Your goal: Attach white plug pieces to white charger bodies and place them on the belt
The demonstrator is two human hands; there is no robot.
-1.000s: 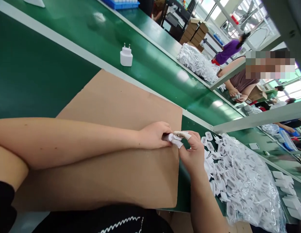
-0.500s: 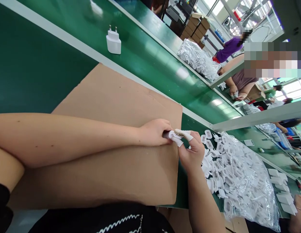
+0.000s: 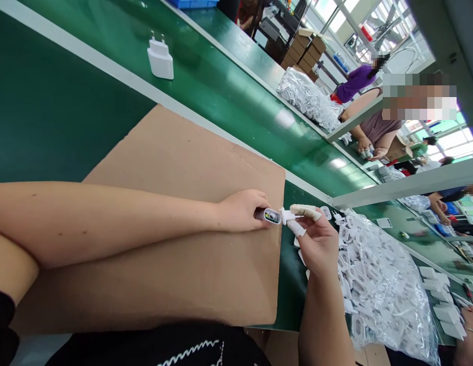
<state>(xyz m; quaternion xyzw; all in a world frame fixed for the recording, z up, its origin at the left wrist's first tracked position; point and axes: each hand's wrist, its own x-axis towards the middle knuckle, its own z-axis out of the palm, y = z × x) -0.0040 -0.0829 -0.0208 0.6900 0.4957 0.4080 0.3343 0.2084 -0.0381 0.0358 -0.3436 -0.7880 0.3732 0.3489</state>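
My left hand rests on a brown cardboard sheet, fingers closed round a small white charger body whose open end faces right. My right hand, with white cots on thumb and forefinger, pinches a small white cap piece just right of that open end. The two parts sit a small gap apart.
A pile of white caps in clear plastic lies right of my right hand. A finished white charger stands on the green conveyor belt. Another bag of parts and other people's hands are across the belt.
My right hand has drawn to the right, pulling the cap piece away from the charger body, which now shows its open end. The charger on the belt has travelled left.
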